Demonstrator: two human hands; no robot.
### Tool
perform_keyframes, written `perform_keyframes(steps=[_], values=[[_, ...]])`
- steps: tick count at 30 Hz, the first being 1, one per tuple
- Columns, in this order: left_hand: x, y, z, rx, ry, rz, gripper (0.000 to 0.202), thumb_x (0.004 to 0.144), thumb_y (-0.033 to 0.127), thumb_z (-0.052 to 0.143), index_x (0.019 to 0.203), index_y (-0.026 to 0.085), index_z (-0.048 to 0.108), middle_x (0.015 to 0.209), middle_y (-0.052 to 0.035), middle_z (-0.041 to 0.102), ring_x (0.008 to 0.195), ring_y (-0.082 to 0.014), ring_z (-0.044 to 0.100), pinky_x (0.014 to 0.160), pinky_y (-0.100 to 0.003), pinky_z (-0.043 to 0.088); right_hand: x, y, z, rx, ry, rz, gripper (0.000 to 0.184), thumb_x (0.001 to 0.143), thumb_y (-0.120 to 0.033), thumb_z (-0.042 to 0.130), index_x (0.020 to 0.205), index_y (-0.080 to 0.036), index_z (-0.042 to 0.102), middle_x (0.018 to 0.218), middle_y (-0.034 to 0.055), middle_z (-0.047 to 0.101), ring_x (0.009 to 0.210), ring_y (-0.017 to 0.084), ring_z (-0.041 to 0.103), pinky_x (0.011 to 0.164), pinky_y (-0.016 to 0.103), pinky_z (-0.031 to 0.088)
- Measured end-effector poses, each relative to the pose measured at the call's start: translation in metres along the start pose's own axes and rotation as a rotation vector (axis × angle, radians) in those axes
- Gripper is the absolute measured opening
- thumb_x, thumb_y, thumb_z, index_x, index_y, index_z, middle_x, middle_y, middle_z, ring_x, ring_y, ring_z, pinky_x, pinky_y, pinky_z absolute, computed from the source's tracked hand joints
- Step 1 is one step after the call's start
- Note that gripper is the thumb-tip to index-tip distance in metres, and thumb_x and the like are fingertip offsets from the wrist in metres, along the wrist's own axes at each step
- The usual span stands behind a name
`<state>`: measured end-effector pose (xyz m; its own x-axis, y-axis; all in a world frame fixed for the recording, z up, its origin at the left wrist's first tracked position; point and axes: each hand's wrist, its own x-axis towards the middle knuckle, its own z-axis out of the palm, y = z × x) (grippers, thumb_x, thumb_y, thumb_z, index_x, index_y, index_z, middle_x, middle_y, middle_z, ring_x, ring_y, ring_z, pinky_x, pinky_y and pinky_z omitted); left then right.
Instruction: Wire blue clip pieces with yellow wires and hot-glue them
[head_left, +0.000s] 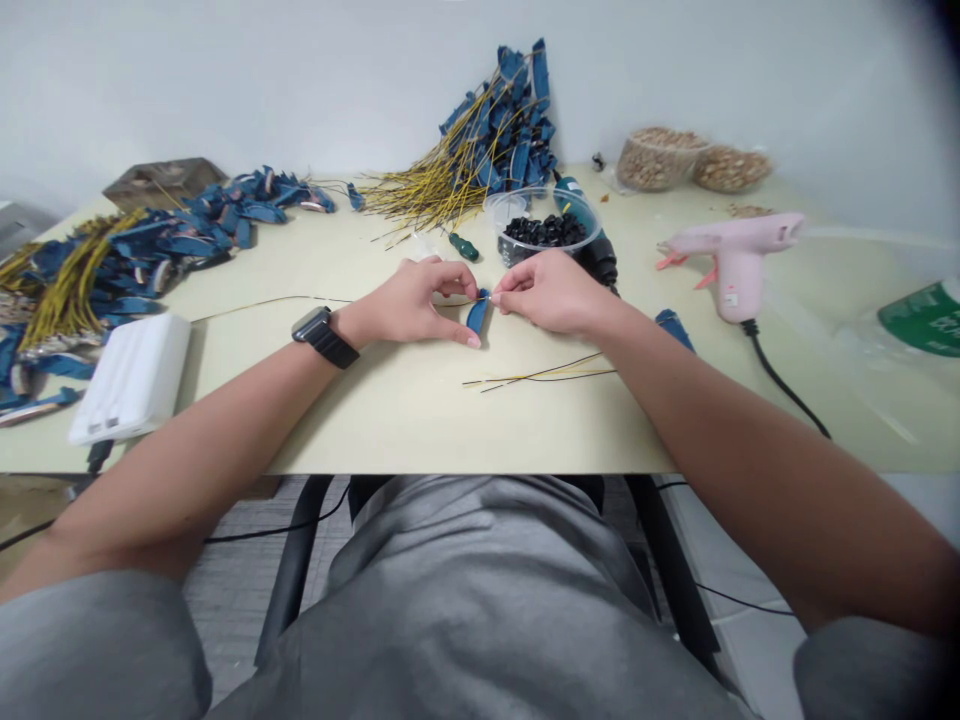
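Note:
In front of me a small dark-blue piece (478, 317) with a thin wire across its top sits between my hands. My left hand (409, 300), a black watch (326, 337) on its wrist, has index finger and thumb at the two ends of this piece. My right hand (551, 292) pinches the wire at the piece's upper end; the fingertips hide the exact grip. Leftward from under my left hand runs a long thin wire (281, 299). Several loose yellow and black wires (525, 379) lie near my right forearm, which partly covers another blue piece (675, 328).
Behind my hands are a clear tub (499, 215) of small black parts, a green screwdriver handle (463, 247) and a heap of wired blue pieces (517, 130). More pieces (187, 235) and a white power bank (135, 378) lie left. A pink glue gun (739, 260) stands right.

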<state>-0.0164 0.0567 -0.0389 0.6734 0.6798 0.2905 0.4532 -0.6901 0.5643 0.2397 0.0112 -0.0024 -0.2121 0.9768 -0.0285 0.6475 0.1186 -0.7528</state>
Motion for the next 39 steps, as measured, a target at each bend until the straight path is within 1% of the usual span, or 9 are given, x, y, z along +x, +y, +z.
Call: perform_keyframes(steps=[6, 11, 15, 19, 21, 26, 31, 35, 39], values=[[0.0005, 0.0001, -0.0001, 0.003, 0.003, -0.007, 0.086, 0.065, 0.095, 0.100, 0.115, 0.027, 0.085, 0.121, -0.0093, 0.089, 0.114, -0.0322, 0.082, 0.110, -0.047, 0.064, 0.0017, 0.0023, 0.0001, -0.002, -0.003, -0.010, 0.015, 0.098, -0.012, 0.081, 0.085, -0.018, 0.085, 0.082, 0.0064, 0.076, 0.072, 0.018, 0.055, 0.069, 0.037, 0.046], [0.0001, 0.0022, -0.0010, 0.019, 0.000, -0.017, 0.089, 0.066, 0.097, 0.099, 0.117, 0.026, 0.086, 0.121, -0.0107, 0.089, 0.114, -0.0329, 0.082, 0.109, -0.047, 0.064, 0.0023, 0.0042, 0.0005, 0.005, -0.006, -0.009, 0.014, 0.099, -0.014, 0.081, 0.086, -0.018, 0.085, 0.078, 0.0058, 0.073, 0.070, 0.018, 0.052, 0.068, 0.038, 0.044], [0.0004, 0.0022, -0.0008, 0.015, -0.007, -0.025, 0.089, 0.065, 0.096, 0.100, 0.117, 0.025, 0.086, 0.122, -0.0113, 0.089, 0.114, -0.0332, 0.083, 0.110, -0.048, 0.065, 0.0008, 0.0013, 0.0001, 0.008, -0.006, -0.001, 0.014, 0.097, -0.010, 0.082, 0.085, -0.017, 0.084, 0.079, 0.0053, 0.073, 0.071, 0.018, 0.053, 0.071, 0.039, 0.047], [0.0007, 0.0018, -0.0004, -0.007, -0.005, -0.019, 0.090, 0.066, 0.096, 0.100, 0.117, 0.023, 0.086, 0.123, -0.0122, 0.089, 0.114, -0.0329, 0.084, 0.110, -0.048, 0.066, 0.0003, -0.0004, 0.0002, 0.004, 0.001, 0.009, 0.016, 0.099, -0.009, 0.082, 0.085, -0.017, 0.084, 0.074, 0.0028, 0.068, 0.067, 0.016, 0.049, 0.070, 0.038, 0.045], [0.0009, 0.0019, -0.0003, -0.015, -0.007, -0.017, 0.089, 0.065, 0.095, 0.100, 0.115, 0.023, 0.085, 0.122, -0.0114, 0.089, 0.114, -0.0325, 0.084, 0.111, -0.048, 0.066, 0.0010, 0.0005, 0.0004, 0.005, 0.005, 0.003, 0.015, 0.098, -0.009, 0.082, 0.085, -0.017, 0.084, 0.073, 0.0029, 0.068, 0.067, 0.016, 0.049, 0.070, 0.037, 0.045], [0.0014, 0.0022, -0.0004, -0.031, -0.010, -0.024, 0.086, 0.066, 0.093, 0.101, 0.114, 0.024, 0.085, 0.121, -0.0110, 0.089, 0.115, -0.0320, 0.084, 0.112, -0.048, 0.066, 0.0033, 0.0043, 0.0005, -0.003, -0.008, -0.013, 0.009, 0.096, -0.016, 0.085, 0.087, -0.018, 0.085, 0.073, 0.0042, 0.068, 0.067, 0.017, 0.050, 0.066, 0.037, 0.047], [0.0013, 0.0016, 0.0001, -0.069, -0.011, -0.031, 0.086, 0.064, 0.091, 0.104, 0.113, 0.024, 0.084, 0.120, -0.0113, 0.089, 0.113, -0.0318, 0.083, 0.110, -0.049, 0.068, 0.0041, 0.0054, 0.0007, -0.012, -0.005, -0.012, 0.009, 0.095, -0.015, 0.085, 0.087, -0.018, 0.085, 0.077, 0.0058, 0.071, 0.069, 0.018, 0.052, 0.068, 0.038, 0.048], [0.0017, 0.0018, 0.0004, -0.103, -0.015, -0.035, 0.086, 0.063, 0.090, 0.105, 0.113, 0.023, 0.083, 0.121, -0.0109, 0.088, 0.111, -0.0309, 0.084, 0.110, -0.049, 0.068, 0.0034, 0.0037, 0.0009, -0.006, -0.005, -0.002, 0.011, 0.096, -0.014, 0.084, 0.086, -0.018, 0.085, 0.076, 0.0054, 0.070, 0.070, 0.018, 0.053, 0.070, 0.039, 0.048], [0.0023, 0.0036, 0.0004, -0.134, -0.023, -0.047, 0.087, 0.062, 0.088, 0.106, 0.113, 0.021, 0.081, 0.121, -0.0125, 0.088, 0.112, -0.0319, 0.084, 0.112, -0.052, 0.068, 0.0019, 0.0021, 0.0006, 0.004, -0.002, 0.011, 0.013, 0.096, -0.012, 0.082, 0.085, -0.018, 0.084, 0.079, 0.0052, 0.072, 0.070, 0.018, 0.053, 0.073, 0.040, 0.050]])
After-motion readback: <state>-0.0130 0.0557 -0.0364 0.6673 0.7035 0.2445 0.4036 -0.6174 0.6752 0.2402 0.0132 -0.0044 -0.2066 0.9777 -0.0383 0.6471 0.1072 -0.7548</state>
